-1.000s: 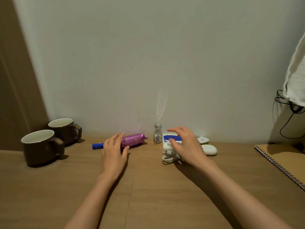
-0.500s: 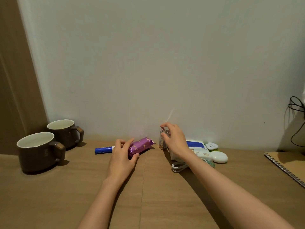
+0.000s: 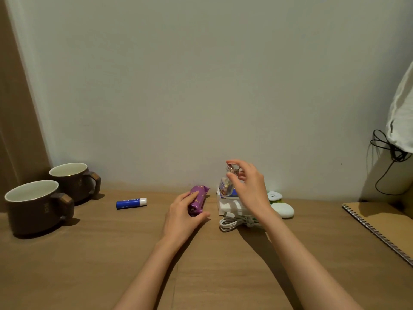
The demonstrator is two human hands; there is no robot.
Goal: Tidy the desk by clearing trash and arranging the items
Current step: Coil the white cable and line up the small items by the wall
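Bottle (image 3: 224, 187) has lifted off the desk (image 3: 89, 265), pinched in the right hand (image 3: 250, 191) above the box (image 3: 226, 208). The left hand (image 3: 181, 220) grips the wrapper (image 3: 199, 195), pulled clear of the tube (image 3: 131, 202), likely as trash.

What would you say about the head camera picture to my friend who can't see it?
A person's left hand grips a purple snack packet at a wooden desk while the right hand holds a small glass jar just over a white box. Two brown mugs and a blue tube sit to the left, a spiral notebook to the right.
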